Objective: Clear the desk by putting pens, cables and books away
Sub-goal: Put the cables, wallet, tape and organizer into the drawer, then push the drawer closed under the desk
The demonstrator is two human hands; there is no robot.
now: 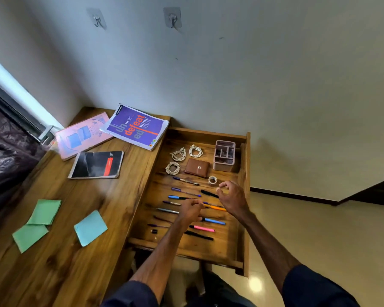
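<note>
Over the open wooden drawer [204, 132] at the bench's [87, 196] right edge, the left hand [190, 210] pinches a slim pen [197, 204]; the right hand [231, 196] hovers loosely curled, holding nothing. Scattered coloured pens [213, 221], coiled white cables [195, 151] and three far-left books [135, 127] remain: barely begun, I judge

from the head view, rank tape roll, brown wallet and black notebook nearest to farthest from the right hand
1. tape roll, just beyond the right hand
2. brown wallet, farther back and left
3. black notebook, far off to the left
</note>
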